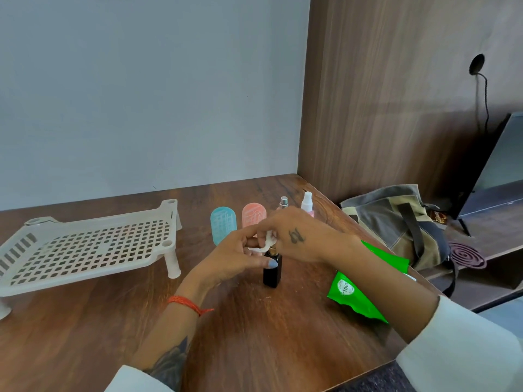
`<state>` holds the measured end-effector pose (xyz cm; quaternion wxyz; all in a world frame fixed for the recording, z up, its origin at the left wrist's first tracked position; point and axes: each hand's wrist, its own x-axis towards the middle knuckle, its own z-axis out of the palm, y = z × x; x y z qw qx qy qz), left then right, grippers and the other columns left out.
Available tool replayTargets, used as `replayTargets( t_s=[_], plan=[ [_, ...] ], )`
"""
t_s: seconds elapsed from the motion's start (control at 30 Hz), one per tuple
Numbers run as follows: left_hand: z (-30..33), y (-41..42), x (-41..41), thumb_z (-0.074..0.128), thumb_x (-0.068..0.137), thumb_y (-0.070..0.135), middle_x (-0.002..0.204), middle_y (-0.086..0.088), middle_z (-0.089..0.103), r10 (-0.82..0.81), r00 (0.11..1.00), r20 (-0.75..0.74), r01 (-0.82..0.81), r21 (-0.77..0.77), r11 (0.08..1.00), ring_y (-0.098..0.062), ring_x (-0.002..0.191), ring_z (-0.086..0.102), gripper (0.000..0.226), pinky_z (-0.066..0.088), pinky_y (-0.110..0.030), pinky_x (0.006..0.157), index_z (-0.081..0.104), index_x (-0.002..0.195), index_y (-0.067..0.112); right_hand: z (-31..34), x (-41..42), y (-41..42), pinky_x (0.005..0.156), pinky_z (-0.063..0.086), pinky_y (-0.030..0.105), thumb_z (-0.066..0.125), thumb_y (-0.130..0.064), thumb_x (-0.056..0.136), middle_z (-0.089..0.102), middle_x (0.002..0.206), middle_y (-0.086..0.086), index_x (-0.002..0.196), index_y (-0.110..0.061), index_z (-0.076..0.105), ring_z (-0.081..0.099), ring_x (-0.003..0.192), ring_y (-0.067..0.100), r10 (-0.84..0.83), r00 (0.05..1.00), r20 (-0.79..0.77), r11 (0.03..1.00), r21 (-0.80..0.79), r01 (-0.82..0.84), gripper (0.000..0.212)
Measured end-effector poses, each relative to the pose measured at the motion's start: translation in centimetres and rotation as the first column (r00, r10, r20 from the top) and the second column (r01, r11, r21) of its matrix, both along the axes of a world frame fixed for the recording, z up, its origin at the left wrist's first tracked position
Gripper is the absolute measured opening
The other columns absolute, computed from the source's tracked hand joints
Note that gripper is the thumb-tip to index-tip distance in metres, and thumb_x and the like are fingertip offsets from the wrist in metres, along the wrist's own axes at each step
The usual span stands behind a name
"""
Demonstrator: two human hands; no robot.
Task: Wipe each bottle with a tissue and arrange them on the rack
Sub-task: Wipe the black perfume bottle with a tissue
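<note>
A small black bottle [272, 271] with a gold neck stands upright on the wooden table [254, 335]. My left hand [235, 256] holds it near the top, thumb against its shoulder. My right hand [300, 236] pinches a white tissue [264, 244] against the bottle's neck. Behind the hands stand a blue bottle [223, 223], a pink bottle [252, 215], a silver-capped spray bottle [283, 202] and a white-capped pink spray bottle [307, 203]. The white perforated rack [85, 247] stands to the left with nothing on it.
A green tissue packet [351, 295] lies on the table under my right forearm. A grey and olive bag [396, 222] sits past the table's right edge, beside a coil [467, 256] and a dark screen [498, 165]. A wall backs the table.
</note>
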<state>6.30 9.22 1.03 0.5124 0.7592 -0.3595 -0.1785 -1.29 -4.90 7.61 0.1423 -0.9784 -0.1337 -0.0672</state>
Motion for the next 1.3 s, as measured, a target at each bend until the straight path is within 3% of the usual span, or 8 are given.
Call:
replayTargets(
  t_s=[0.17,0.37,0.5,0.63,0.8,0.9,1.03,1.3],
  plan=[
    [0.1,-0.1,0.1,0.083,0.067,0.016,0.100,0.007,0.072,0.030,0.999,-0.018,-0.030,-0.004,1.000,-0.014,0.100,0.065,0.054,0.047,-0.039,0.100,0.058,0.112,0.032,-0.8,-1.4,-2.3,0.065,0.047,0.029,0.051,-0.008,0.088,0.063,0.086,0.006,0.105,-0.010,0.063,0.060,0.072,0.018,-0.104,0.992,-0.077,0.976,0.182,0.116,0.020],
    [0.3,-0.1,-0.1,0.078,0.072,0.006,0.097,0.008,0.073,0.008,1.000,-0.018,-0.008,-0.011,1.000,-0.007,0.095,0.066,0.049,0.048,-0.029,0.093,0.061,0.109,0.033,-2.8,-3.0,-3.3,0.063,0.057,0.027,0.066,-0.012,0.084,0.071,0.081,0.009,0.100,-0.012,0.062,0.068,0.063,0.018,-0.174,0.976,-0.128,0.765,0.606,0.216,0.016],
    [0.2,-0.2,-0.2,0.079,0.072,0.012,0.091,0.018,0.070,0.028,1.000,-0.009,-0.028,0.003,1.000,0.000,0.093,0.064,0.048,0.046,-0.015,0.083,0.061,0.108,0.038,-4.1,-2.8,-3.2,0.060,0.042,0.020,0.063,-0.021,0.081,0.066,0.081,-0.001,0.093,-0.021,0.065,0.060,0.073,0.016,-0.451,0.879,0.156,0.881,0.232,0.411,0.013],
    [0.2,-0.1,-0.3,0.078,0.073,0.011,0.089,0.020,0.069,0.029,1.000,0.006,-0.029,0.001,1.000,0.000,0.095,0.063,0.048,0.045,-0.009,0.078,0.060,0.108,0.038,-5.1,-2.6,-1.7,0.075,0.047,0.028,0.052,-0.027,0.086,0.067,0.101,0.008,0.103,-0.015,0.065,0.062,0.092,0.026,-0.407,0.910,0.082,0.913,0.014,0.408,0.024],
    [0.4,0.0,-0.4,0.078,0.074,0.009,0.103,0.012,0.069,0.012,1.000,0.002,-0.012,-0.027,1.000,-0.006,0.104,0.062,0.050,0.048,-0.016,0.088,0.060,0.116,0.030,-5.5,-2.2,-1.7,0.070,0.046,0.029,0.057,-0.025,0.084,0.066,0.095,0.008,0.097,-0.009,0.065,0.060,0.086,0.022,-0.376,0.921,-0.096,0.925,0.013,0.379,0.022],
    [0.8,0.0,-0.5,0.076,0.076,0.013,0.107,0.012,0.068,0.029,1.000,-0.008,-0.029,-0.077,0.997,0.001,0.101,0.062,0.044,0.047,-0.010,0.081,0.060,0.113,0.031,-4.5,-2.5,-2.1,0.070,0.045,0.022,0.052,-0.026,0.090,0.069,0.102,0.005,0.107,-0.015,0.068,0.062,0.089,0.020,-0.427,0.902,0.069,0.903,0.087,0.420,0.025],
    [1.0,0.3,-0.4,0.078,0.073,0.018,0.109,0.003,0.071,0.048,0.997,-0.067,-0.061,-0.193,0.979,-0.011,0.105,0.065,0.044,0.049,-0.026,0.092,0.063,0.114,0.023,-2.4,-2.6,-1.4,0.051,0.031,0.007,0.054,-0.040,0.091,0.069,0.082,-0.003,0.096,-0.020,0.069,0.052,0.064,0.006,-0.430,0.877,0.214,0.885,0.292,0.363,0.026],
    [1.5,1.1,0.2,0.060,0.088,0.005,0.114,-0.011,0.068,0.190,0.979,-0.076,-0.204,-0.322,0.924,-0.023,0.104,0.064,0.026,0.053,-0.034,0.092,0.064,0.113,0.005,-1.6,-1.3,0.6,0.072,0.051,0.028,0.059,-0.035,0.088,0.065,0.085,0.007,0.092,-0.007,0.066,0.057,0.072,0.015,-0.277,0.960,0.040,0.955,0.120,0.270,0.029]
  ],
)
